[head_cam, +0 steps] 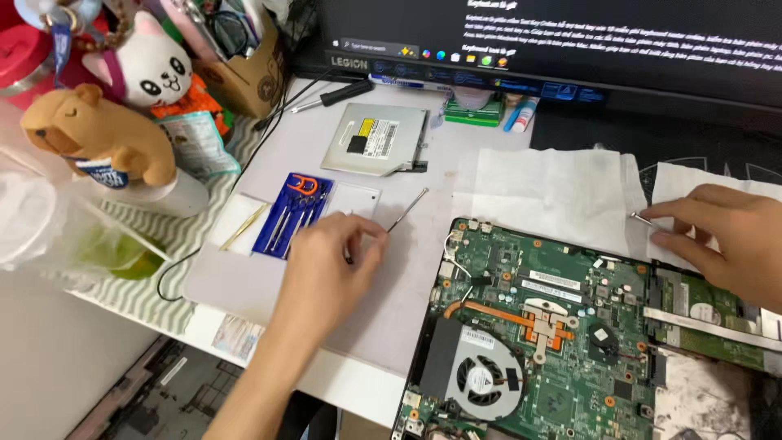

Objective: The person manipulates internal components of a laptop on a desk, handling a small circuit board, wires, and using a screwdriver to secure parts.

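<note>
Opened laptop [570, 350] sat near right on the worktop [407, 269], fan and board exposed. Left hand [330, 265] was just left of it, fingers pinching a thin metal tool [405, 212] beside the blue tool kit [293, 213]. Right hand [721, 236] was farther right, fingers pinching a small screw [638, 217] over the white tissue [554, 195].

A thin metal screwdriver [405, 211] lay slanted on the white desk, its lower end pinched under the fingertips, shaft pointing up and right. A small silver screw [638, 217] sat pinched above the white tissue, just beyond the opened laptop's green board [562, 342].
</note>
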